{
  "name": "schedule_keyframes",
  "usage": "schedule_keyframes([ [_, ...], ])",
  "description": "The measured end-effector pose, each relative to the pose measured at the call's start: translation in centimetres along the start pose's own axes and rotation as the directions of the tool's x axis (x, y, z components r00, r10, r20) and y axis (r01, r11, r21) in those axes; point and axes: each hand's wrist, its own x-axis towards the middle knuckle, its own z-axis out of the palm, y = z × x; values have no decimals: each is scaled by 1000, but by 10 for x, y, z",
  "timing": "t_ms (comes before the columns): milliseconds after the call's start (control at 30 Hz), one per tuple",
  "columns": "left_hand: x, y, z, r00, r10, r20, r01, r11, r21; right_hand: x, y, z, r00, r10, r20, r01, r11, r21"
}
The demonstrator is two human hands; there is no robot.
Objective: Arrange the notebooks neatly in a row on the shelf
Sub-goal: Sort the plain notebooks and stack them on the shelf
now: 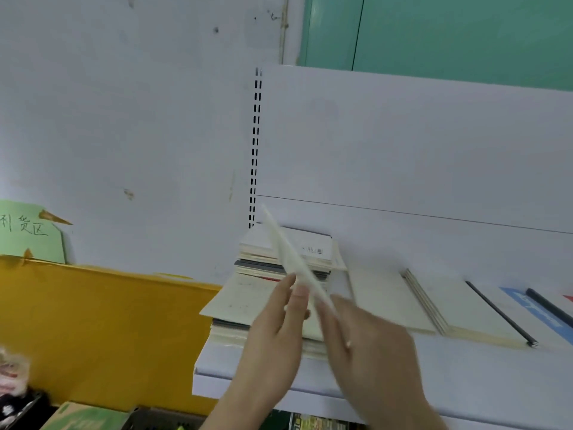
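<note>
A thin cream notebook (290,257) is held edge-on and tilted above the shelf, blurred by motion. My left hand (273,336) grips its lower end from the left and my right hand (372,352) grips it from the right. Under it an untidy stack of notebooks (263,262) rests on the left end of the white shelf (403,367). To the right, several notebooks lie flat in an overlapping row: cream ones (384,296), one with a black spine (483,311), and a blue-covered one (539,308) at the frame edge.
The shelf's white back panel (403,150) and slotted upright (255,144) rise behind the stack. A yellow board (108,321) and a green paper sign (31,234) are on the left. Cardboard boxes (80,417) sit below left.
</note>
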Motion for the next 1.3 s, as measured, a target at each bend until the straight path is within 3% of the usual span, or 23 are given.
schedule_keyframes([
  [100,0,4,10,998,-41,-54,31,984,-174,-20,-15,19,994,-99,49,91,984,156],
  [233,10,-4,-1,970,-105,-219,51,969,-241,-26,4,28,970,-168,175,121,961,251],
  [367,16,-9,-21,959,-88,-271,24,973,-231,-12,30,30,992,7,124,-39,965,260],
  [433,15,-11,-31,952,-83,-294,22,979,-205,-3,39,40,950,16,313,-66,986,151],
  [500,12,-14,-40,946,-62,-318,10,987,-162,0,42,55,849,-8,528,-41,996,81],
  [600,8,-18,-54,927,-34,-373,-14,992,-127,1,38,70,800,-139,584,101,990,98],
  [800,3,-23,-80,899,-10,-438,-21,998,-67,20,35,46,893,-125,431,139,990,0],
  [900,0,-25,-87,894,-17,-447,-15,998,-68,32,44,34,950,-12,311,11,1000,5],
  [1033,1,-26,-82,915,-54,-400,20,996,-87,42,47,6,989,110,94,-123,983,139],
  [1133,3,-23,-63,941,-68,-331,18,988,-153,29,13,-5,987,48,-154,-40,998,54],
  [1300,6,-10,-20,979,-90,-184,31,953,-300,-5,-35,34,966,-132,-222,139,990,14],
])
